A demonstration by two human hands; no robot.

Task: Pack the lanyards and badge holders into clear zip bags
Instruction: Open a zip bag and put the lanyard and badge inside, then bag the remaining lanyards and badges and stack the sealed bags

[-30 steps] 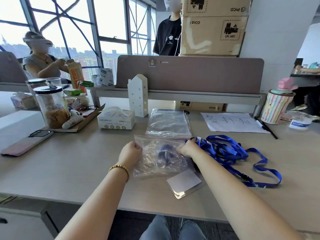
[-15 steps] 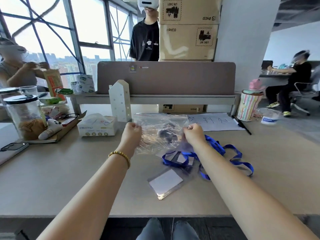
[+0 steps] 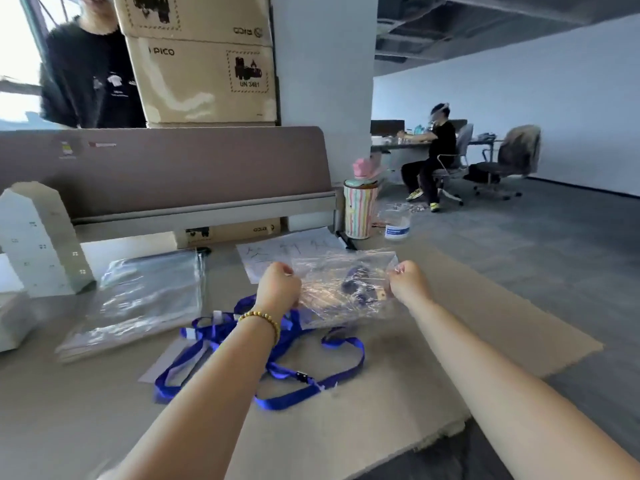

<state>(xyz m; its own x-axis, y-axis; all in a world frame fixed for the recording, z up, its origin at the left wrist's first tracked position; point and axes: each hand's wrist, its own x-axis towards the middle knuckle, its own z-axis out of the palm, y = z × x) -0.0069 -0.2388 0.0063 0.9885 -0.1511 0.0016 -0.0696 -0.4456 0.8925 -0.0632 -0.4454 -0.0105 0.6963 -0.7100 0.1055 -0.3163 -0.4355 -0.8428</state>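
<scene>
Daylight is flooding in from the far-left window (image 3: 17, 64), blowing it out; motion blur is softening everything, edges are bending.

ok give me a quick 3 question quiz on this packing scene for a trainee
1. True or false: both hands grip the filled zip bag.
2. Where do the loose blue lanyards lie?
A. inside the striped cup
B. on the desk under the left forearm
C. on the cardboard boxes
3. Fill in: the stack of unused clear bags lies to the ___ of the left hand.

Key: 1 true: the left hand and the right hand each hold one top corner. 2 B. 3 left.
</scene>
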